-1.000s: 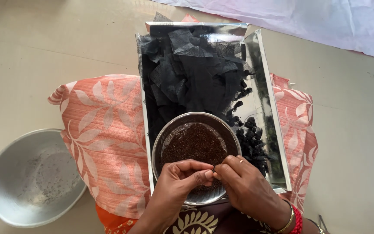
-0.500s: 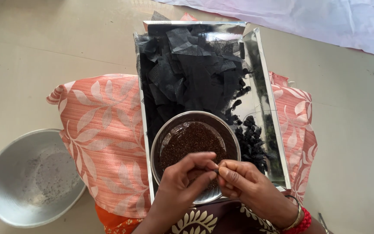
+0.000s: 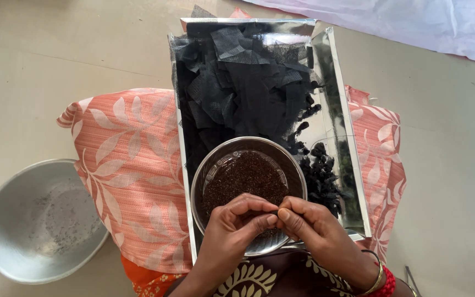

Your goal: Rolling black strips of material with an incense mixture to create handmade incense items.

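A silver tray (image 3: 353,181) holds black net scraps (image 3: 243,93). The steel bowl (image 3: 215,165) carries dark brown seeds (image 3: 246,179). The cushion (image 3: 127,176) is salmon with pale leaves.

Both hands' (image 3: 273,223) fingertips pinch something tiny, perhaps netting, over seed bowl (image 3: 248,176).

Beige floor (image 3: 56,66) bears a patterned cushion (image 3: 127,181), steel bowl (image 3: 34,220) and pale sheet (image 3: 413,22)

A home floor workspace: bare tiled floor (image 3: 45,66), patterned cushion (image 3: 122,176) under a tray (image 3: 353,165), steel bowl (image 3: 39,220) left of the hands.
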